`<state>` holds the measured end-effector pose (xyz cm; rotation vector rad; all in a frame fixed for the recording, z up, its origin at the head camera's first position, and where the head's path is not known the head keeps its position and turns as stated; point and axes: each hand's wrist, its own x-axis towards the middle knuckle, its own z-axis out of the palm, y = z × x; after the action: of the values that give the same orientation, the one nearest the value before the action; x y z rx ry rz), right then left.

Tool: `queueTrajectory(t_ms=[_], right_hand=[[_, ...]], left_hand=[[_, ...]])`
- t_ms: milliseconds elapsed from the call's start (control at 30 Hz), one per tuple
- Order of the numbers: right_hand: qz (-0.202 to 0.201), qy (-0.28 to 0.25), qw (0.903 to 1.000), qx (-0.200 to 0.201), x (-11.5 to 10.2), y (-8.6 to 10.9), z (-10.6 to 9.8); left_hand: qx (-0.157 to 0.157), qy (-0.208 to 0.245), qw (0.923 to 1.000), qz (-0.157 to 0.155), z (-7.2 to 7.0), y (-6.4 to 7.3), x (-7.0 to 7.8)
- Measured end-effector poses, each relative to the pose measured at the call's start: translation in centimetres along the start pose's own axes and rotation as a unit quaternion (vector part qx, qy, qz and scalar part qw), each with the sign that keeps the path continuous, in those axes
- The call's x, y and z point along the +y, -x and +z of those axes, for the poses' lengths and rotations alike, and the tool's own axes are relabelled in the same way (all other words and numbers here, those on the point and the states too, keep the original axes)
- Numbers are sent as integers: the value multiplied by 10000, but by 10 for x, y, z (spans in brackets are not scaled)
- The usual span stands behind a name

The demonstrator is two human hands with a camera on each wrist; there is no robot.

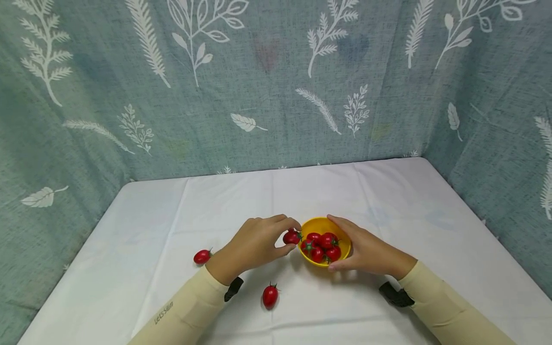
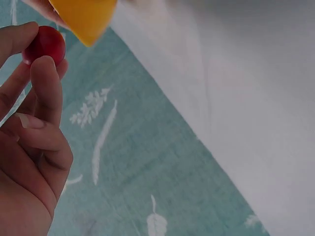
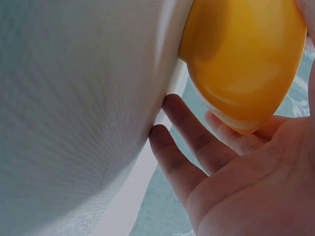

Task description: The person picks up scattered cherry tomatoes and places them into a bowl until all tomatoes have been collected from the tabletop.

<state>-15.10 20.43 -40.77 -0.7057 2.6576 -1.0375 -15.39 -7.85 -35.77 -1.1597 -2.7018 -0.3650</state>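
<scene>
My left hand (image 1: 262,239) pinches a cherry tomato (image 1: 292,237) between thumb and fingertips, right at the left rim of a yellow bowl (image 1: 321,223). The left wrist view shows the same red tomato (image 2: 45,45) close to the bowl's side (image 2: 87,22). Several red tomatoes (image 1: 328,240) with green stems lie inside the bowl. From the right, my right hand (image 1: 366,250) holds the bowl, its thumb at the near rim and a finger at the far rim. Two of its fingers reach down to the cloth beside the bowl's yellow wall (image 3: 246,64) in the right wrist view.
One loose cherry tomato (image 1: 270,296) lies on the white tablecloth (image 1: 327,311), nearer the front. Another tomato (image 1: 202,257) sits left of my left wrist. A green-blue leaf-patterned curtain (image 1: 276,96) hangs behind the table and along both sides.
</scene>
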Motion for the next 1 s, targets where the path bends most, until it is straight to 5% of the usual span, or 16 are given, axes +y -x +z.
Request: queueTrajectory(t_ms=[433,633,1000], right_hand=[[-107,-146,9998,-70,1,0,-2],[-93,-178,9998,-79,1,1,-2],[-220,-177,9996,-61,2,1,-2]], left_hand=[[-31,138,9994,313,16,-27,15],[57,220,9988,429,23,-30,18],[-276,291,9989,248,25,-31,22]])
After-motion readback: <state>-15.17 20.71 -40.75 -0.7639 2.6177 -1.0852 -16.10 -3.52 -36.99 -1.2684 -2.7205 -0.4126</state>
